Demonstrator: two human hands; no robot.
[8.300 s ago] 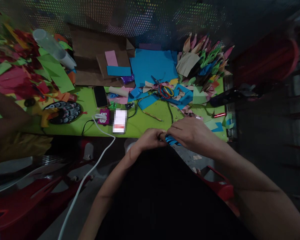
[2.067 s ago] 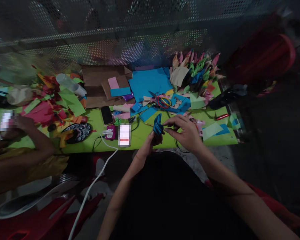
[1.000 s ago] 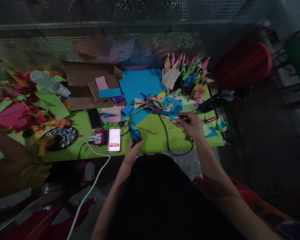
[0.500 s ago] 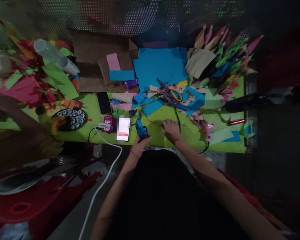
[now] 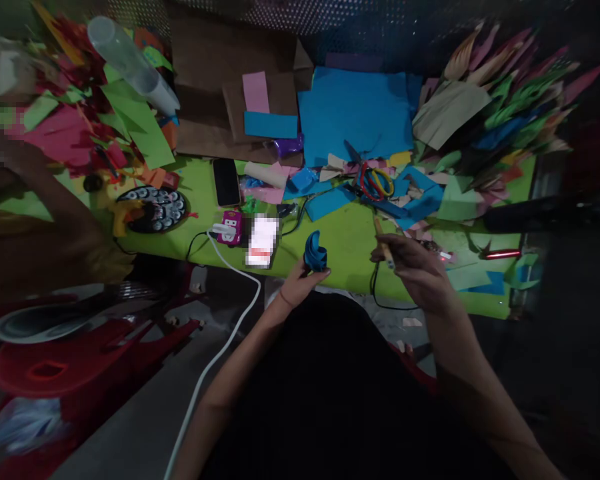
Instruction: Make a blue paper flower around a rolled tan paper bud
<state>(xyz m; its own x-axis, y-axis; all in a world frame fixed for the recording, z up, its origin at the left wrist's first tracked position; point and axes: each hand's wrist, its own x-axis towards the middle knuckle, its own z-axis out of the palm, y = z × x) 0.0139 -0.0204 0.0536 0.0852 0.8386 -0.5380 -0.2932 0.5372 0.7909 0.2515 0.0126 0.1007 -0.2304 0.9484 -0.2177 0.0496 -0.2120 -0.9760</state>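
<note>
My left hand (image 5: 300, 283) is closed round the base of a rolled blue paper piece (image 5: 315, 251), holding it upright at the near edge of the green table (image 5: 347, 250). My right hand (image 5: 414, 270) is closed on a thin wooden stick (image 5: 383, 241), lifted a little above the table to the right of the blue roll. The two hands are apart.
Blue paper sheets (image 5: 355, 113), scissors with red and yellow handles (image 5: 373, 180), a phone (image 5: 226, 181), a pink charger with a white cable (image 5: 230, 230), a black cord (image 5: 380, 293), a bunch of folded paper shapes (image 5: 505, 113) and a clear tube (image 5: 130, 63) lie about. Another person's arm (image 5: 40, 207) is at left.
My right hand has picked the wooden stick up off the table and moved right with it. My left hand still holds the blue roll.
</note>
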